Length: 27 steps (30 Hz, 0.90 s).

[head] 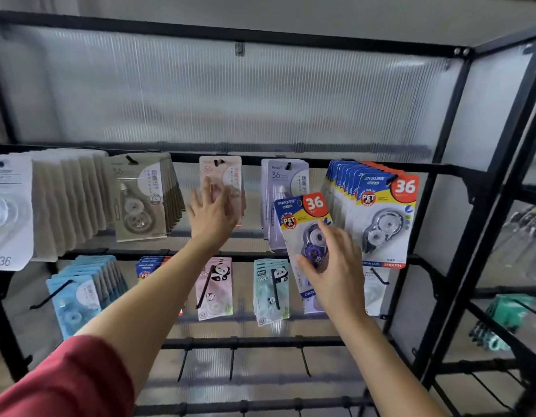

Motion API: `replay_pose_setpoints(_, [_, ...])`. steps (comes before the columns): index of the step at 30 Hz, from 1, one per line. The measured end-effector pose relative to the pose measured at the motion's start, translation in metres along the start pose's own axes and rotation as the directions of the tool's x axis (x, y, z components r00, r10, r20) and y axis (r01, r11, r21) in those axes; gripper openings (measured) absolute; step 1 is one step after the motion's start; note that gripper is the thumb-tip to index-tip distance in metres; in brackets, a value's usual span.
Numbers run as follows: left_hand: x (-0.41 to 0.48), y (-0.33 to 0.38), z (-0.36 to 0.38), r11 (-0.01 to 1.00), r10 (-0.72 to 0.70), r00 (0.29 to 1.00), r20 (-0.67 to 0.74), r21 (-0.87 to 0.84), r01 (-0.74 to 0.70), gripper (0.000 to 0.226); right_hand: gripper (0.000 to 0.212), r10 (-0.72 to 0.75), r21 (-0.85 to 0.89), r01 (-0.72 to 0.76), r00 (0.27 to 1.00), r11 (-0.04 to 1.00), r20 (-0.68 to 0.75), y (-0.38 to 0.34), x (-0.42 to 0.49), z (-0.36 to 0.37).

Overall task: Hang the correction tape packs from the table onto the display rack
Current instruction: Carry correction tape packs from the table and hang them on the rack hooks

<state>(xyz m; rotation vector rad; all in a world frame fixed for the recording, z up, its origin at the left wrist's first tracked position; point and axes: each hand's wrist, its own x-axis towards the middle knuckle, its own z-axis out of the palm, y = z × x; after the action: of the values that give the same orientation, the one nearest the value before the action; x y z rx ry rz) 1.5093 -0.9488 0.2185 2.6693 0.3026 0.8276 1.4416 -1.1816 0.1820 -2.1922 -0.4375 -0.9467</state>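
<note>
My left arm reaches up and forward from its red sleeve [65,380]. The left hand [212,215] shows me its back, with the fingers spread, nearly straight and laid against the front of a pink pack [221,173] hanging on the upper row. The blur there keeps me from telling whether the thumb hooks behind the card.

My right arm comes up from the lower right. The right hand [332,260] grips the correction tape pack [305,218] by its lower half, fingers and thumb curled round the clear blister and its purple dispenser.

The pack is in the air in front of the display rack [170,29]. Its printed face is toward me. The long axis is close to upright, leaning a little left at the top, with the red "36" header and hang hole uppermost.

The pack overlaps the lavender packs [278,188] behind it. Just to its right hangs a thick stack of matching blue packs [381,218].

Further left on the same row hang beige packs [140,197] and a white pack [8,212] at the frame's edge. The row below carries light blue packs [77,293], a pink panda pack [214,290] and mint panda packs [269,293]. Bare hooks [232,362] jut from the bar beneath them.
</note>
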Motion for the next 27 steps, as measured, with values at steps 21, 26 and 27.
replay_pose_setpoints(21, [-0.139,0.027,0.024,0.959,0.173,0.982,0.077,-0.24,-0.15,0.073,0.063,0.14,-0.073,-0.147,0.986,0.986,-0.086,-0.001,-0.069,-0.058])
replay_pose_setpoints(26, [-0.152,0.054,0.04,0.951,0.208,0.973,0.099,-0.252,-0.178,0.071,0.064,0.127,-0.098,-0.137,0.986,0.986,-0.105,0.014,-0.065,-0.079])
replay_pose_setpoints(27, [-0.154,0.059,0.043,0.95,0.212,0.972,0.098,-0.254,-0.182,0.071,0.064,0.119,-0.103,-0.132,0.986,0.986,-0.117,0.018,-0.061,-0.083])
